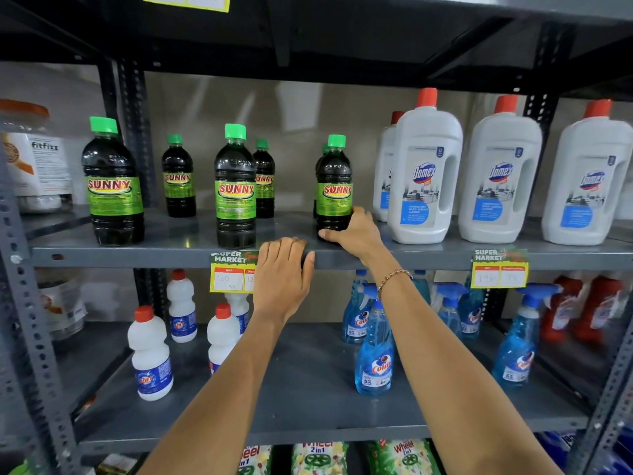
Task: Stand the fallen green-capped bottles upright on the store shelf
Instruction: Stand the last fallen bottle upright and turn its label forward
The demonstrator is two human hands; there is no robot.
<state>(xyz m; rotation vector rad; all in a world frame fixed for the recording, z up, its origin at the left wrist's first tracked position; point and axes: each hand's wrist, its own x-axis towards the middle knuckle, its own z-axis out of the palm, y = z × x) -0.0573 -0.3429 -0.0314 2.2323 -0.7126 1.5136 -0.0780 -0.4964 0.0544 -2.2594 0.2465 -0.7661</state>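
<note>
Shelf (171,253): every green-capped bottle in view stands upright, none lying flat, so this looks like the closing step. Largest, bottle A (112,186), sits at the left front edge; bottle B (235,193) mid front; two small ones behind them. Bottle C (335,190) is near the front edge, just left of the white jugs (424,176), long axis vertical, cap up, label facing out. Right hand (356,231) grasps C low at its base, thumb across the front. Left hand (282,279) is open, holding nothing, fingers resting on the shelf's front lip. Next move, likely: check C stands steady, let go cleanly without tipping it.
</note>
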